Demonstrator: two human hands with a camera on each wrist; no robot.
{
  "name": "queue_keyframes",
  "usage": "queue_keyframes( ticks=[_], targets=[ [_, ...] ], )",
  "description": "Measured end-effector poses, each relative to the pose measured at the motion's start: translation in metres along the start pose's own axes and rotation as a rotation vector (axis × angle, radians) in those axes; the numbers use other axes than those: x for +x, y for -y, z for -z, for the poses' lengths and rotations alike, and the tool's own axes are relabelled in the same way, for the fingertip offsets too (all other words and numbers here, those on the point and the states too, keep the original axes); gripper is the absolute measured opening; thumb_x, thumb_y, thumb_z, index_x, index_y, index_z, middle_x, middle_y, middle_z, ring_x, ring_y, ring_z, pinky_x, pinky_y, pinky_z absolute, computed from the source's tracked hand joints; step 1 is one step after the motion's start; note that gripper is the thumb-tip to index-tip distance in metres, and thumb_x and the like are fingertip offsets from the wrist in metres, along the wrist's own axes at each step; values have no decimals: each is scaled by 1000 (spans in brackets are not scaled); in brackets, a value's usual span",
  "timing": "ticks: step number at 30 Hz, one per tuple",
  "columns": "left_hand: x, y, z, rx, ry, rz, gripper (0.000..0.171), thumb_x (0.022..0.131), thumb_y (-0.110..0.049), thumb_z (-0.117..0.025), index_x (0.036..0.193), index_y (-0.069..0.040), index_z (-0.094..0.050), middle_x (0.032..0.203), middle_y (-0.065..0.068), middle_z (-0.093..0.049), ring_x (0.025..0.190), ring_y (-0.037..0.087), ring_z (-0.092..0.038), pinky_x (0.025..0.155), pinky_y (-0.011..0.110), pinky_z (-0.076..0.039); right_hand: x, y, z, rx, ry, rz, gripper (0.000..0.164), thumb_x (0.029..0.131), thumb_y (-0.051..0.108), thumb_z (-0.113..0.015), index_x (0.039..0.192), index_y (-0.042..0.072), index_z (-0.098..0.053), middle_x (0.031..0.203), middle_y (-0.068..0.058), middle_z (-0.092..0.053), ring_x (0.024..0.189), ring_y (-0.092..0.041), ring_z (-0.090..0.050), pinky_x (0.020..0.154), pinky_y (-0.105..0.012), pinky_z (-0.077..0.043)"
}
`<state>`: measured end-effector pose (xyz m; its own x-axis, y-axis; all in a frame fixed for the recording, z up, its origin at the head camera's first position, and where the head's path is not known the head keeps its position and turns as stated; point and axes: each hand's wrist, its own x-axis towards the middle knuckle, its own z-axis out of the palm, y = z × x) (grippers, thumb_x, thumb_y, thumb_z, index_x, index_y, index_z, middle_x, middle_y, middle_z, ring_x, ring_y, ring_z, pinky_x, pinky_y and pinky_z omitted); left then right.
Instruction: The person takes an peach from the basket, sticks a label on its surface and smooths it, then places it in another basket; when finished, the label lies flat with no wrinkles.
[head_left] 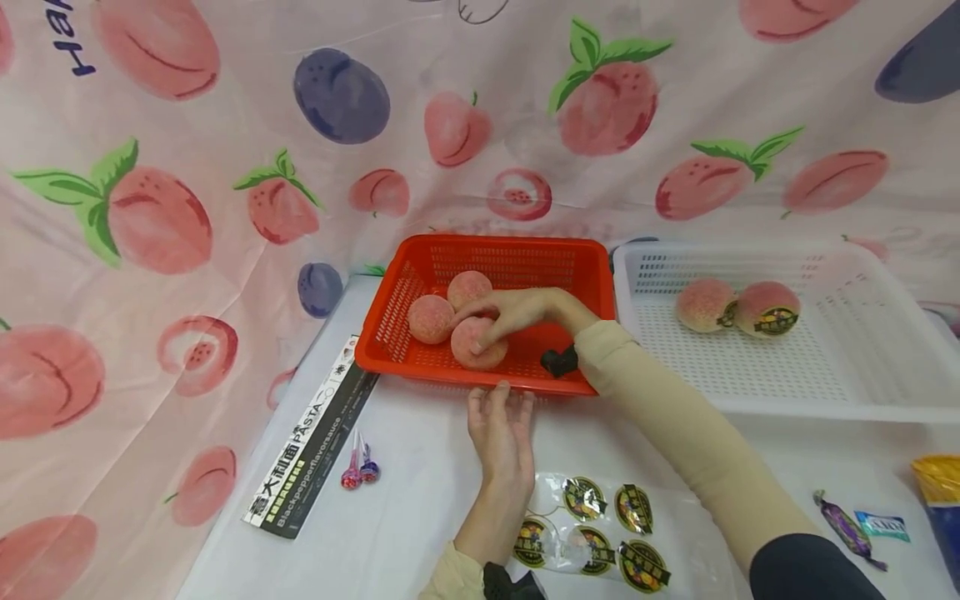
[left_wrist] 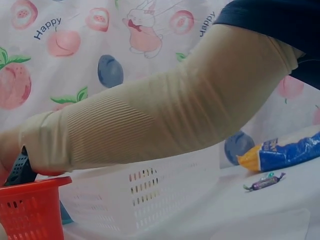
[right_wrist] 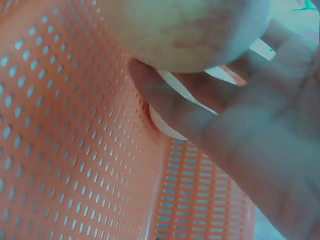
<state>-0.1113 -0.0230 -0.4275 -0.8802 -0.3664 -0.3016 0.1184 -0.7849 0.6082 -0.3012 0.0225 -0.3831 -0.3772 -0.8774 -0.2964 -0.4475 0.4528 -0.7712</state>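
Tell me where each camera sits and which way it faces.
Head: worn on the head, facing forward and down at the red basket and white basket; left hand and right hand show.
Left wrist: on that wrist, facing right past the right arm's beige sleeve; left hand barely shows, if at all.
Right wrist: on that wrist, facing the right hand and its peach.
Shared: both baskets show in head and left wrist.
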Motion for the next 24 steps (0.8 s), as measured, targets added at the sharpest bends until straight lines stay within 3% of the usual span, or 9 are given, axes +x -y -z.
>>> queue_keyframes(
  ticks=[5,11,16,24],
  targets=[
    [0,2,0,-9,6,-10,14,85,-6,-54,87,-13,-41,82,-2,-47,78,15,-51,79,34,-49,-21,4,0,16,-160,12,64,71,54,-64,128,32,-44,124,16,-46,114,-8,-42,96,-35,-39],
    [-1,1,0,-16,13,-16,14,85,-5,-53,88,-13,-41,83,-2,-47,78,14,-51,80,34,-49,-49,14,6,70,-310,47,56,77,44,-63,127,29,-45,123,16,-47,111,-9,-44,95,-36,-39],
    [-1,1,0,-21,13,-16,14,85,-5,-53,89,-12,-42,82,-2,-48,78,14,-51,78,33,-49,-74,35,7,107,-347,70,45,81,31,-61,124,27,-47,125,10,-49,112,-11,-44,96,-37,-39],
    [-1,2,0,-24,8,-18,13,85,-5,-53,89,-12,-43,83,-2,-48,79,15,-50,79,34,-49,-108,49,0,102,-428,35,43,82,27,-61,122,28,-48,118,9,-52,106,-11,-48,90,-34,-43]
  ],
)
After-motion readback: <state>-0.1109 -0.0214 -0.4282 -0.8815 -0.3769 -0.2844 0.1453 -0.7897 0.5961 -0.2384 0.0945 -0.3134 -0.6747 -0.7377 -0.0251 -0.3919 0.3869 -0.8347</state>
